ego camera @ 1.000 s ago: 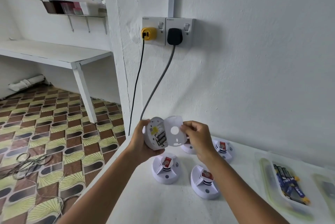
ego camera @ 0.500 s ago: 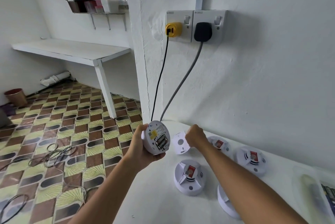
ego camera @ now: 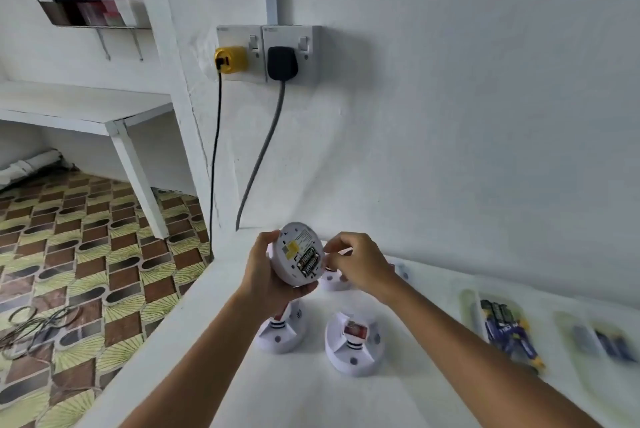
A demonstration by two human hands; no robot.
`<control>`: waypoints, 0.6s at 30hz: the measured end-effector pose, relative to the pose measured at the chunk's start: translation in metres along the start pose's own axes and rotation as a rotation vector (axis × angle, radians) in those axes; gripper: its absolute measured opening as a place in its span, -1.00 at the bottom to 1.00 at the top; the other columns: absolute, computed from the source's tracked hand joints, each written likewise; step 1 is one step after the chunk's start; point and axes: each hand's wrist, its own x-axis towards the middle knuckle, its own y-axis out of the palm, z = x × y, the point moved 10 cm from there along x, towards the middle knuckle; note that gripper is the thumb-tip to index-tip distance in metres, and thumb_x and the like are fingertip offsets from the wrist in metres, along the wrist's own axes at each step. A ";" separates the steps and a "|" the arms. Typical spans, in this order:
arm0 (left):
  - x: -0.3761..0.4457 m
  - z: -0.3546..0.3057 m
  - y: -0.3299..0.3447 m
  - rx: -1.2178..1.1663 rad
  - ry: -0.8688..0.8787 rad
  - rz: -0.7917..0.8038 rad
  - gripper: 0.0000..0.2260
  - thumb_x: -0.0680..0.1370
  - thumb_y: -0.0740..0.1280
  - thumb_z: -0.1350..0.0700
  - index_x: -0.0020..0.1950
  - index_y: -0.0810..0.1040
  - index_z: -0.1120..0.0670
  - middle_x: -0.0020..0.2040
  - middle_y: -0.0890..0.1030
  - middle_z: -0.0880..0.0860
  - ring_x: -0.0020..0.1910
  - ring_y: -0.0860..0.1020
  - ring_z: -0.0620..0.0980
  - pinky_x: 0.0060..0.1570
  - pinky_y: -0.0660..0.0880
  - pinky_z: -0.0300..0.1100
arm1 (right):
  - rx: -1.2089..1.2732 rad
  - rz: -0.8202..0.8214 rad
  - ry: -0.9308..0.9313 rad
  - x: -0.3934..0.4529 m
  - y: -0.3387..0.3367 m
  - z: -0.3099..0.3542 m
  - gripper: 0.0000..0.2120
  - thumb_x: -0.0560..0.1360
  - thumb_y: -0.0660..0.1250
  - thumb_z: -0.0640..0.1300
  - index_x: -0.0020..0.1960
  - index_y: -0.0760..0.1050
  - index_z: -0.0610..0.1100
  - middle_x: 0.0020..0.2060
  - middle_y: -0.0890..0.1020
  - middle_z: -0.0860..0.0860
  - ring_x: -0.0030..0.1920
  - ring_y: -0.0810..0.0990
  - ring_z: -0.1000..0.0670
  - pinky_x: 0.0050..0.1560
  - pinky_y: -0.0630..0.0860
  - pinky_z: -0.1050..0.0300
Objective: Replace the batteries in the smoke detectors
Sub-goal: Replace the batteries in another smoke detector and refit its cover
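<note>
Left hand (ego camera: 265, 275) raised, fingers curled in grip; right hand (ego camera: 358, 263) alongside, fingertips (ego camera: 329, 252) pinched inward.

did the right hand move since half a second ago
Yes. The right hand has come up off the table and back left to the held smoke detector, its fingers at the battery bay.

Round white smoke detector (ego camera: 297, 254) tilted, back facing up, compartment uncovered, black batteries (ego camera: 309, 259) seated inside, yellow label beside them

Two bare forearms, seemingly no sleeves, rings
</note>
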 end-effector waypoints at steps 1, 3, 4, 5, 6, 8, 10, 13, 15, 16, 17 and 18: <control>0.000 0.011 0.019 0.008 -0.009 0.019 -0.57 0.48 0.18 -0.10 0.14 0.58 0.17 0.05 0.60 0.27 0.05 0.49 0.24 0.00 0.44 0.05 | 0.005 -0.014 0.009 -0.010 -0.016 -0.006 -0.94 0.45 0.39 -0.26 -0.08 0.59 -0.16 -0.18 0.63 0.04 -0.19 0.58 0.00 -0.13 0.57 0.05; -0.003 0.034 0.056 0.025 -0.018 0.060 -0.60 0.49 0.18 -0.08 0.09 0.59 0.17 -0.01 0.62 0.25 0.01 0.51 0.22 0.00 0.45 0.05 | 0.025 -0.049 0.025 -0.031 -0.049 -0.018 -0.91 0.47 0.39 -0.26 -0.03 0.60 -0.19 -0.18 0.61 0.05 -0.24 0.59 0.07 -0.22 0.57 0.13; -0.005 0.046 0.074 0.039 -0.020 0.080 -0.61 0.49 0.17 -0.07 0.08 0.59 0.17 -0.02 0.62 0.25 0.00 0.51 0.21 0.00 0.44 0.05 | 0.037 -0.075 0.032 -0.042 -0.067 -0.025 -0.90 0.47 0.39 -0.26 -0.01 0.60 -0.20 -0.18 0.61 0.05 -0.30 0.59 0.11 -0.30 0.54 0.20; -0.007 0.057 0.092 0.050 -0.020 0.106 -0.61 0.49 0.17 -0.06 0.07 0.59 0.17 -0.03 0.62 0.25 -0.02 0.51 0.20 0.01 0.44 0.05 | 0.048 -0.104 0.040 -0.051 -0.084 -0.032 -0.89 0.47 0.39 -0.25 0.00 0.60 -0.20 -0.15 0.62 0.04 -0.31 0.60 0.13 -0.33 0.51 0.24; -0.011 0.075 0.115 0.060 -0.032 0.133 -0.62 0.49 0.16 -0.05 0.06 0.60 0.17 -0.05 0.62 0.24 -0.04 0.52 0.20 0.02 0.43 0.06 | 0.047 -0.147 0.043 -0.065 -0.109 -0.042 -0.89 0.47 0.40 -0.24 0.00 0.60 -0.19 -0.12 0.64 0.02 -0.26 0.62 0.10 -0.30 0.51 0.24; -0.015 0.103 0.153 0.081 -0.045 0.182 -0.63 0.48 0.16 -0.04 0.02 0.62 0.16 -0.10 0.64 0.23 -0.08 0.53 0.19 0.02 0.42 0.06 | 0.033 -0.214 0.048 -0.087 -0.152 -0.058 -0.89 0.46 0.40 -0.23 -0.01 0.61 -0.16 -0.08 0.66 0.01 -0.16 0.64 0.02 -0.21 0.55 0.18; -0.018 0.129 0.189 0.105 -0.050 0.235 -0.63 0.48 0.15 -0.05 0.03 0.63 0.15 -0.10 0.64 0.22 -0.07 0.53 0.17 0.01 0.43 0.05 | 0.036 -0.259 0.052 -0.108 -0.191 -0.073 -0.91 0.46 0.42 -0.20 -0.03 0.61 -0.14 -0.11 0.67 0.02 -0.20 0.64 0.07 -0.25 0.52 0.24; -0.026 0.179 0.249 0.129 -0.060 0.309 -0.60 0.48 0.12 -0.05 0.03 0.65 0.14 -0.07 0.61 0.21 -0.08 0.51 0.15 -0.07 0.44 0.00 | 0.012 -0.340 0.035 -0.144 -0.255 -0.097 -0.93 0.45 0.45 -0.18 -0.08 0.61 -0.12 -0.16 0.67 0.01 -0.24 0.62 0.09 -0.31 0.49 0.29; -0.030 0.207 0.278 0.148 -0.055 0.337 -0.59 0.48 0.11 -0.06 0.01 0.64 0.14 -0.09 0.58 0.20 -0.12 0.49 0.12 -0.13 0.42 -0.04 | -0.011 -0.376 0.023 -0.162 -0.285 -0.112 -0.93 0.44 0.45 -0.19 -0.09 0.60 -0.13 -0.16 0.67 0.02 -0.22 0.62 0.09 -0.30 0.47 0.31; -0.032 0.222 0.292 0.169 -0.052 0.329 -0.59 0.48 0.10 -0.07 0.01 0.64 0.14 -0.10 0.58 0.18 -0.14 0.49 0.10 -0.14 0.41 -0.06 | -0.027 -0.392 0.023 -0.172 -0.301 -0.121 -0.93 0.44 0.45 -0.19 -0.09 0.60 -0.14 -0.16 0.67 0.03 -0.21 0.61 0.10 -0.30 0.46 0.34; -0.033 0.235 0.302 0.189 -0.048 0.322 -0.58 0.48 0.10 -0.09 0.03 0.63 0.13 -0.11 0.59 0.17 -0.15 0.50 0.08 -0.14 0.42 -0.07 | -0.041 -0.405 0.022 -0.180 -0.313 -0.128 -0.93 0.44 0.45 -0.19 -0.09 0.60 -0.14 -0.15 0.67 0.04 -0.20 0.61 0.12 -0.29 0.46 0.36; -0.035 0.251 0.314 0.216 -0.043 0.308 -0.57 0.49 0.11 -0.12 0.05 0.63 0.12 -0.10 0.61 0.16 -0.15 0.51 0.07 -0.13 0.44 -0.08 | -0.055 -0.416 0.020 -0.190 -0.328 -0.137 -0.94 0.45 0.44 -0.19 -0.09 0.59 -0.14 -0.16 0.66 0.05 -0.20 0.61 0.13 -0.27 0.48 0.35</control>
